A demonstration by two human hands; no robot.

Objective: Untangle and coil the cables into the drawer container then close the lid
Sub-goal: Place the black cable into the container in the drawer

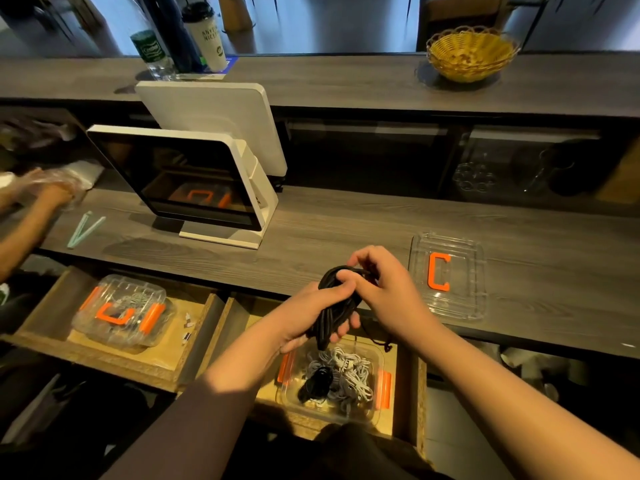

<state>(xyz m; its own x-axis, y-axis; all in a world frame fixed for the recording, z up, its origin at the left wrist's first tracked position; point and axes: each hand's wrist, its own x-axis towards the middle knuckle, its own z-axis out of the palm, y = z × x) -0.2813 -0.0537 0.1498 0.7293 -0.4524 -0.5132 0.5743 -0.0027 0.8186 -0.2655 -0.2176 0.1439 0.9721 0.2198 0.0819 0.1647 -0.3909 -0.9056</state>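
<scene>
Both hands meet over the front edge of the worktop [346, 216], working one black cable bundle [334, 303]. The left hand [311, 317] grips the bundle from below with its fingers curled round the strands, and the right hand [384, 285] pinches the top loop, fingers bent close onto it. A thin dark strand hangs from the bundle down toward the open container [375, 407], which sits in the right drawer [420, 393], the nearer of two open drawers. That container is clear plastic with two orange clips, and it holds one small black coil [317, 382] beside a loose heap of white cables [349, 375]. Its one clear lid [448, 275], marked with an orange C, lies flat on the worktop just right of the hands. The left drawer [45, 306] holds a second container [121, 311], lidded, with cables inside and orange markings on top. Two white screens [194, 181] stand back to back on the worktop. At the far left, another person's hand [52, 195] touches clear plastic wrap. One yellow wicker basket [472, 53] sits on the upper ledge, with one cup [207, 39] and one bottle [152, 53] to its left.
</scene>
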